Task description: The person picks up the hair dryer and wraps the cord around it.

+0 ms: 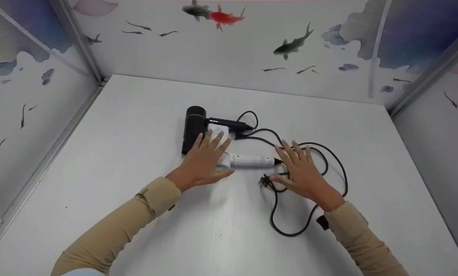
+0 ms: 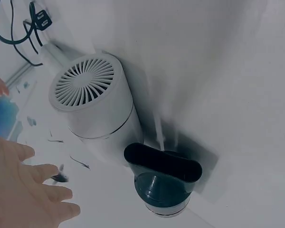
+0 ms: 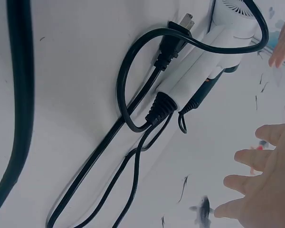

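Note:
A white hair dryer point(image 1: 251, 160) lies with its handle pointing right; its vented round end point(image 2: 84, 83) shows in the left wrist view. Behind it is a black hair dryer point(image 1: 194, 128), its handle also to the right. My left hand point(image 1: 204, 163), fingers spread, hovers over the dryers and hides part of both in the head view. A dark flat nozzle point(image 2: 164, 173) stands beside the white body in the left wrist view. My right hand point(image 1: 303, 172), fingers straight and apart, is over the black cord point(image 1: 345, 172), near a two-pin plug point(image 3: 173, 45). Neither hand grips anything.
The dryers lie on a white table point(image 1: 137, 115), with cord loops spread across its right middle. Panels printed with fish and flowers point(image 1: 244, 53) enclose the back and both sides. Grey metal posts point(image 1: 79, 42) stand at the back corners.

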### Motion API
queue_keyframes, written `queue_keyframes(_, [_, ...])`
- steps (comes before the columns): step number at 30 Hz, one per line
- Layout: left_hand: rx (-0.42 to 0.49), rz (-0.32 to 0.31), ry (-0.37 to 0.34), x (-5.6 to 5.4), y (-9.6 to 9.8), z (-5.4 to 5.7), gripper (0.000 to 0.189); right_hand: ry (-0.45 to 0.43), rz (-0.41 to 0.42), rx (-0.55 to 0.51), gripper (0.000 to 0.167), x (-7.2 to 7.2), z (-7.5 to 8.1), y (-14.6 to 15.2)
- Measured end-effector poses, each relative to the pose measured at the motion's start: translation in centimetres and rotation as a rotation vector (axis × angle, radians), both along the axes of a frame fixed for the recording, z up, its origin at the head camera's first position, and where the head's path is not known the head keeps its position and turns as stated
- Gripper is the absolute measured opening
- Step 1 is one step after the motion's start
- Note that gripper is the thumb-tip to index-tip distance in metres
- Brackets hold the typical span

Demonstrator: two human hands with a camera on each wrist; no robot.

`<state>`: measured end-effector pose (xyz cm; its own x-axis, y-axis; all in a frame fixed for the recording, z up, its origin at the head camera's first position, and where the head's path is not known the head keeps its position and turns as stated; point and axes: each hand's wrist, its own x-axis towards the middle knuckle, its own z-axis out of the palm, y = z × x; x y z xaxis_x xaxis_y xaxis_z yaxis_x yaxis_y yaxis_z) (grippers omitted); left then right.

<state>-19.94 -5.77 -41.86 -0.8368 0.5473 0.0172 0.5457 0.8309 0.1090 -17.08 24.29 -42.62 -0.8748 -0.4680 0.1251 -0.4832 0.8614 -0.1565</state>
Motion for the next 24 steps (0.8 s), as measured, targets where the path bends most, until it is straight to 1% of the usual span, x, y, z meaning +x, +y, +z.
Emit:
queue_keyframes(3, [0.034,0.037,-0.019,-0.2,-0.1,-0.1,0.085,-0.004,-0.008,-0.007,0.083,0.1,-0.1,0.0])
queue_keyframes(8, [0.137,0.122,-0.064,-0.5,-0.2,-0.4,0.085,-0.021,-0.018,-0.008,0.082,0.2,-0.2,-0.1])
queue_keyframes(12, [0.251,0.204,-0.141,-0.8,-0.1,-0.5,0.086,-0.019,-0.015,-0.009,0.081,0.3,-0.2,-0.3])
queue_keyframes(15, [0.319,0.278,-0.194,-1.3,0.3,-0.7,0.087,-0.009,-0.018,-0.013,0.081,0.3,-0.3,-0.3])
queue_keyframes(16, [0.332,0.298,-0.199,-1.5,0.5,-0.7,0.088,-0.006,-0.020,-0.013,0.081,0.3,-0.2,-0.4])
queue_keyframes(19, [0.342,0.347,-0.192,-2.2,1.1,-0.9,0.089,0.001,-0.021,-0.012,0.081,0.2,-0.1,-0.4])
queue_keyframes(21, [0.330,0.375,-0.192,-2.6,1.5,-1.1,0.089,-0.006,-0.020,-0.008,0.081,0.1,0.0,-0.5])
queue_keyframes(24, [0.297,0.418,-0.211,-3.0,2.1,-1.5,0.092,-0.028,-0.026,-0.007,0.081,0.2,0.2,-0.5])
